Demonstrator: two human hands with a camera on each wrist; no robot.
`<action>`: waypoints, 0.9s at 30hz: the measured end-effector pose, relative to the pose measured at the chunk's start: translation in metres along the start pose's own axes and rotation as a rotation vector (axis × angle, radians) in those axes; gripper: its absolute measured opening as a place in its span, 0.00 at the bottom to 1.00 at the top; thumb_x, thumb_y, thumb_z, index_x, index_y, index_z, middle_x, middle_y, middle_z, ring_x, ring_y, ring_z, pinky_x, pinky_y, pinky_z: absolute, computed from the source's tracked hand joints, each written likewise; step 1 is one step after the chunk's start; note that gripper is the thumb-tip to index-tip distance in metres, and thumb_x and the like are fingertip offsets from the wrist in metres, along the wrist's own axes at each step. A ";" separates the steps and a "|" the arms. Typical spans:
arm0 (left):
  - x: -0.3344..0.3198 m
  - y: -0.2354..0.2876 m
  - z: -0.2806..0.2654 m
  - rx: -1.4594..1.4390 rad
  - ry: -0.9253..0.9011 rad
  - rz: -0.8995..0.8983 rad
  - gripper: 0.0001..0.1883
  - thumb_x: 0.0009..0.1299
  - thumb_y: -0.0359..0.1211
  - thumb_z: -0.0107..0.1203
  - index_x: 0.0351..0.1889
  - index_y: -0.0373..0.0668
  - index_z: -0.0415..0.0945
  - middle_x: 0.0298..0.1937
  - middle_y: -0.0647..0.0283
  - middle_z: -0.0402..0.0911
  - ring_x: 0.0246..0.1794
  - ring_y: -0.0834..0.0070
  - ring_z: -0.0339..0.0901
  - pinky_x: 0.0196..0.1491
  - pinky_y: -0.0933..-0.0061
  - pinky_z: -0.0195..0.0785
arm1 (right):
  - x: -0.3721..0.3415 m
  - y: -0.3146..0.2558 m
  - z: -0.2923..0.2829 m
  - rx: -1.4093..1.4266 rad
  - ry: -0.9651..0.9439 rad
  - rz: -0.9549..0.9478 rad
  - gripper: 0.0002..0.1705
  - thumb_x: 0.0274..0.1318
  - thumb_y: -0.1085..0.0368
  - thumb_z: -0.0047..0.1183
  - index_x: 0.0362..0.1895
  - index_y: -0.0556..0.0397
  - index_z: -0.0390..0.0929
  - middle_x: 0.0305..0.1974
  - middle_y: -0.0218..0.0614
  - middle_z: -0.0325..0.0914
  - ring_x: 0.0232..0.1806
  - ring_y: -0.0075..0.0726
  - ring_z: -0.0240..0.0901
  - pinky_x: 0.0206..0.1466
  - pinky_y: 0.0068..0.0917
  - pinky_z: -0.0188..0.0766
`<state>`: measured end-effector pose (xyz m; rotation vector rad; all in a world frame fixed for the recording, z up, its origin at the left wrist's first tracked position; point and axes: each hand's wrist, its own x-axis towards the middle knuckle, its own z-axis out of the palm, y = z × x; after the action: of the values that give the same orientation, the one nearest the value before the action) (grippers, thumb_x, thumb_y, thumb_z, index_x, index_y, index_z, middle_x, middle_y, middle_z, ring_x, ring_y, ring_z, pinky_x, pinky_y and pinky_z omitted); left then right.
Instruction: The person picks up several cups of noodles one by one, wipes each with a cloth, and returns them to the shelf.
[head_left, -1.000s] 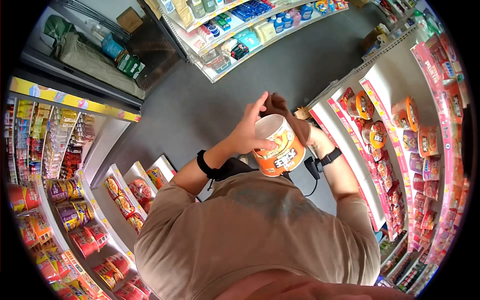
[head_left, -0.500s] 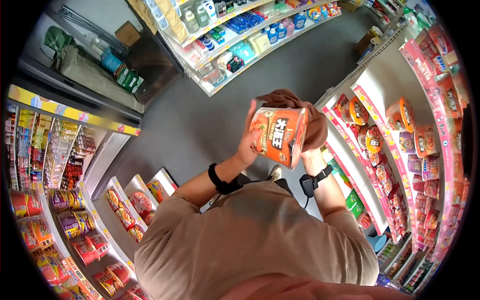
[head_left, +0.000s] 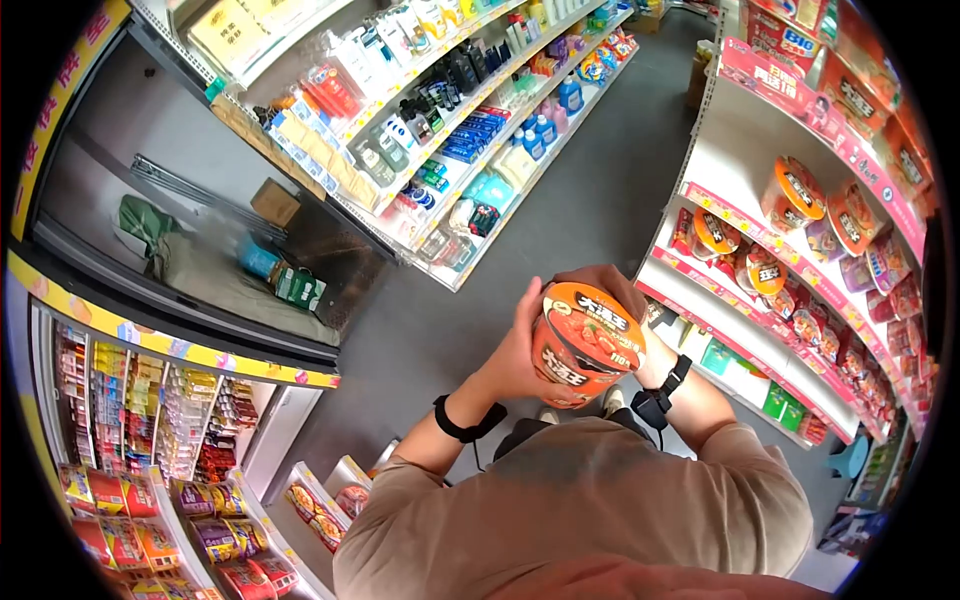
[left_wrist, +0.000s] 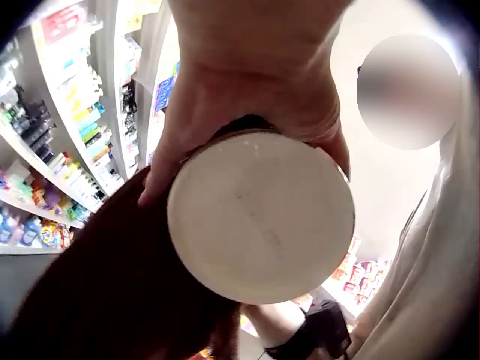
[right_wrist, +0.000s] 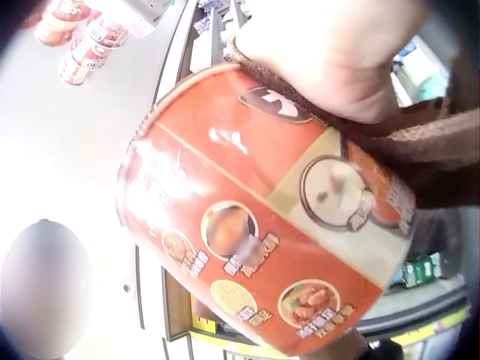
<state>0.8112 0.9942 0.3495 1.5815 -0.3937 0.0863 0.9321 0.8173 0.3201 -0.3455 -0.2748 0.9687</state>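
An orange-red instant noodle bucket (head_left: 590, 345) is held in front of the shirt, its printed lid facing up toward the head camera. My left hand (head_left: 515, 350) grips its left side, thumb and fingers spread round the wall. From below, the left wrist view shows the bucket's round white base (left_wrist: 259, 217) under the left hand (left_wrist: 255, 90). On the other side, my right hand (right_wrist: 330, 60) holds a brown cloth (right_wrist: 435, 142) against the bucket's wall; the cloth hides most of its fingers. More of the cloth (left_wrist: 127, 277) hangs below the bucket.
Shelves on the right carry similar noodle buckets (head_left: 795, 195) and red packs. A rack of bottles and toiletries (head_left: 440, 150) stands ahead, with grey floor (head_left: 470, 320) between. Lower left are more noodle tubs (head_left: 225, 535); a dark-framed cabinet (head_left: 200, 220) is behind them.
The bucket has turned: first its open-looking white base end and side, then its side, now its printed lid show. The head view has swung, bringing the toiletries rack further into sight.
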 end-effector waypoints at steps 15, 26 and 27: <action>0.013 -0.046 0.020 -0.223 0.500 -0.020 0.62 0.55 0.32 0.74 0.77 0.43 0.33 0.68 0.49 0.61 0.67 0.62 0.68 0.68 0.59 0.67 | -0.019 0.033 0.017 -0.418 0.356 -0.291 0.28 0.77 0.50 0.42 0.70 0.53 0.62 0.70 0.39 0.66 0.70 0.38 0.66 0.72 0.37 0.66; 0.004 -0.058 0.039 -0.195 0.547 0.041 0.58 0.58 0.30 0.71 0.76 0.42 0.32 0.69 0.51 0.58 0.69 0.65 0.63 0.70 0.60 0.62 | -0.010 0.025 0.035 -2.132 0.962 -0.262 0.20 0.50 0.63 0.61 0.48 0.57 0.75 0.35 0.55 0.74 0.39 0.55 0.77 0.46 0.44 0.74; 0.003 -0.066 0.033 -0.203 0.537 0.009 0.58 0.59 0.29 0.71 0.76 0.42 0.33 0.68 0.51 0.59 0.68 0.65 0.64 0.69 0.61 0.63 | -0.010 0.028 0.033 -1.843 0.953 -0.305 0.19 0.53 0.62 0.59 0.48 0.57 0.75 0.35 0.53 0.74 0.39 0.53 0.77 0.47 0.42 0.74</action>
<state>0.8281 0.9609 0.2855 1.2935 0.0133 0.4531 0.8933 0.8286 0.3383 -2.2714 -0.2475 -0.1080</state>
